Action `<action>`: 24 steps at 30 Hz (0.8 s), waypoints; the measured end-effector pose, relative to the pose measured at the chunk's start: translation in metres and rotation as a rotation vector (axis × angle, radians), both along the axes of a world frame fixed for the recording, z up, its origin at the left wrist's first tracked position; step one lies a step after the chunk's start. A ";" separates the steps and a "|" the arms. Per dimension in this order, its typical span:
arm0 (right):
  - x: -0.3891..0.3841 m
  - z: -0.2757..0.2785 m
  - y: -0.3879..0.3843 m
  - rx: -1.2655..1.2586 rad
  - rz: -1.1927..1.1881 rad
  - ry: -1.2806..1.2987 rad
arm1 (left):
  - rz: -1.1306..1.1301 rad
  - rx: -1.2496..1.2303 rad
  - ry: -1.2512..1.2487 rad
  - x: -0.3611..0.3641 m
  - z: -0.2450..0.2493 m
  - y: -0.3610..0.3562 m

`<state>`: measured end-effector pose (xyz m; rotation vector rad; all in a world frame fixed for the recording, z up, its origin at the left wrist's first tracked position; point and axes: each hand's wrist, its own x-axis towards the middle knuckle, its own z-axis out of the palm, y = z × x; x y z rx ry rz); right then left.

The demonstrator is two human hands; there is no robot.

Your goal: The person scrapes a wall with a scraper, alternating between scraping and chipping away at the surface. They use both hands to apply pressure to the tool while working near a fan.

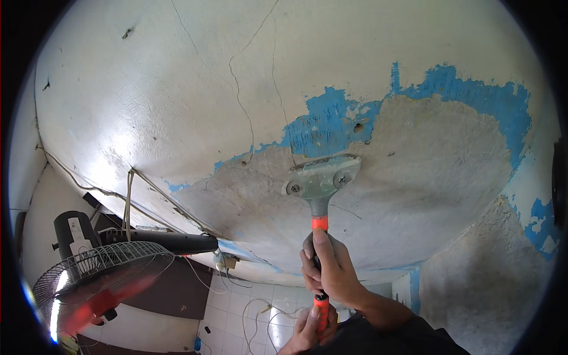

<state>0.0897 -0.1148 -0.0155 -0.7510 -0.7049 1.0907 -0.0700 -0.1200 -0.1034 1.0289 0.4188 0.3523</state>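
A wide-bladed scraper [319, 180] with two screws in its grey head is pressed up near the wall, its blade overlapping the lower edge of a blue paint patch [322, 121]. Its orange and black handle runs down toward me. My right hand [331, 266] wraps round the upper part of the handle, just below the orange collar. Lower down, my left hand [310, 331] closes round the orange grip at the handle's end. Bare grey plaster [426, 154] spreads right of and below the blade.
Cream paint [177, 89] with thin cracks covers the upper wall. A fan [106, 278] with red blades stands at lower left. Cables [127, 195] run along the wall's left side, and a cord [245, 319] trails over the white tiled floor [225, 307].
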 end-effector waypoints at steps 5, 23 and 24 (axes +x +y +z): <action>0.002 0.002 0.002 0.021 -0.006 -0.012 | -0.020 0.084 -0.039 0.003 0.007 0.003; 0.004 0.011 -0.003 0.028 -0.039 -0.010 | 0.001 0.050 -0.034 0.005 0.020 -0.003; 0.003 0.010 -0.004 0.022 -0.028 0.001 | 0.013 0.039 -0.035 0.006 0.022 -0.006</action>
